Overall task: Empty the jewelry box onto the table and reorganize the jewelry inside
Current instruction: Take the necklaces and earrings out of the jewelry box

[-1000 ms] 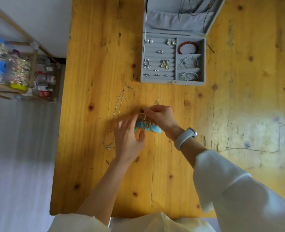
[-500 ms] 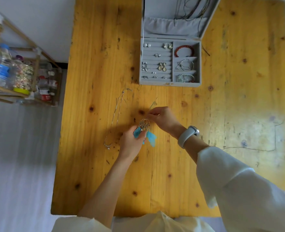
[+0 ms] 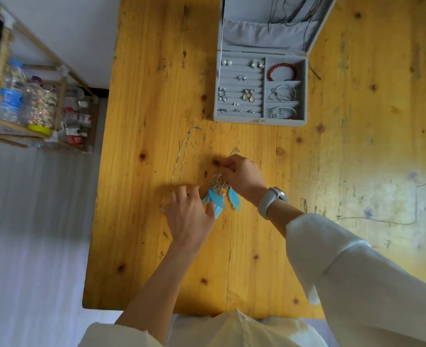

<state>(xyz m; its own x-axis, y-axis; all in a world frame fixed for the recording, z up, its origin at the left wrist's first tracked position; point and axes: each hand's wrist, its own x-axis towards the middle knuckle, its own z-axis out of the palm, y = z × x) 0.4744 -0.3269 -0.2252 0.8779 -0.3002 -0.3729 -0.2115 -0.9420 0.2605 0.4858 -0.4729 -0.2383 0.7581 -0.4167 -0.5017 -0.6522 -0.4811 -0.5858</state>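
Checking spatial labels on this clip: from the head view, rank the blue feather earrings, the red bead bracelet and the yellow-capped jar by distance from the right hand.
1. Blue feather earrings, hanging from the right hand.
2. Red bead bracelet, in the box, ahead.
3. Yellow-capped jar, on the shelf, far left.

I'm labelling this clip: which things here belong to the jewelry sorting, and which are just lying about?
Job:
jewelry box
feather earrings, pinched by right hand
silver chain beside left hand
red bracelet

Lying about:
bottles on the side shelf
wristband
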